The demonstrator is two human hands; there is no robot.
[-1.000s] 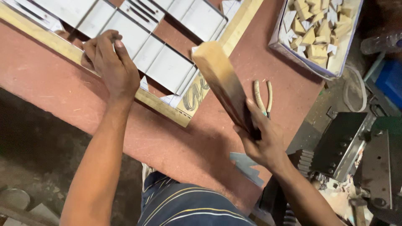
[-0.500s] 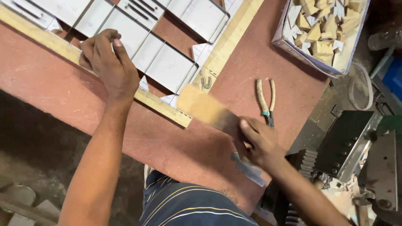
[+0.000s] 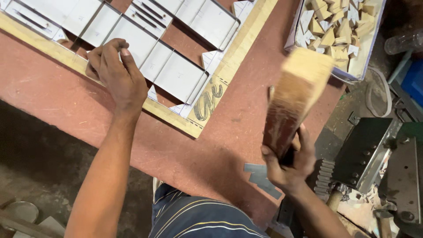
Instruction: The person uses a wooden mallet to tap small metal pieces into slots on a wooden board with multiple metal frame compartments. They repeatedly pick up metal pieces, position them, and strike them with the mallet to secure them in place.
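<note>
While the block was blurred, its exact tilt stayed unclear.
Right hand [image 3: 288, 165]: closed around the wooden block [image 3: 293, 99], raised above the red table [image 3: 229, 132].
Left hand [image 3: 116, 75]: fingers spread flat, pressing the wooden frame [image 3: 174, 119] beside metal plates [image 3: 180, 75].

Your left hand [image 3: 115, 72] rests on the wooden frame [image 3: 176, 119] lying on the tabletop [image 3: 233, 128]; right of it, your right hand [image 3: 288, 165] holds the wooden block [image 3: 294, 99] upright, before the box of wood offcuts [image 3: 337, 31].
</note>
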